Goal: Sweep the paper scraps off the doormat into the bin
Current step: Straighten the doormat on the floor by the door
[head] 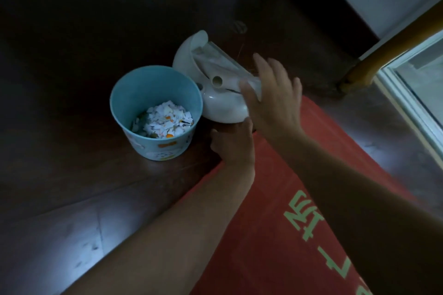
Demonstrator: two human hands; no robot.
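A light blue bin stands on the dark floor with white and orange paper scraps heaped inside. Right beside it a white dustpan stands upright, with a white brush slotted into it. The red doormat with pale green characters runs from the dustpan toward me, and I see no scraps on its visible part. My right hand hovers with fingers spread at the brush's handle end, touching it or just off it. My left hand lies at the mat's far corner below the dustpan, its fingertips hidden.
A wooden furniture leg slants across the upper right, ending on the floor by the mat. A glass door with a white frame borders the right side. Dark wooden floor stretches left of the bin.
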